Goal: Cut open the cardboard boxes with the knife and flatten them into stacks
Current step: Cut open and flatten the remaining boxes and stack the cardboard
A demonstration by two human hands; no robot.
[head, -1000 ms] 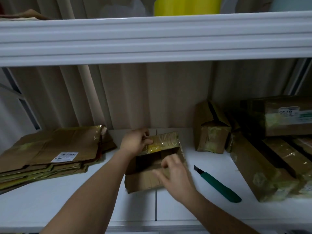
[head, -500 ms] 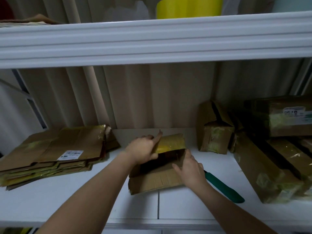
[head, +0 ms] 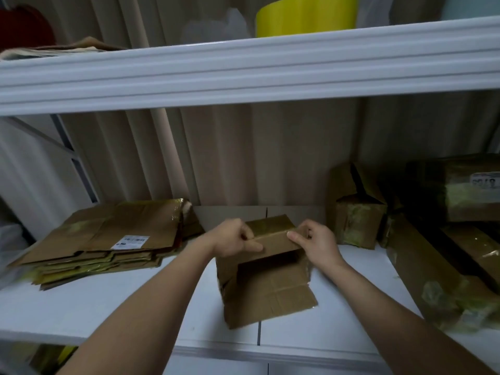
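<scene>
Left hand and right hand curled on top flap of open box, 1 grip at each end, thumbs pinching. Box below both grips, resting on white shelf, open side facing out. Left of grips: flat stack. Right of grips: more boxes, taped. Above: another shelf, yellow roll.

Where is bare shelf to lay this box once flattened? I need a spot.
Bare white shelf lies in front of the flattened stack, left of the held box. The right end is crowded with unopened boxes.
</scene>
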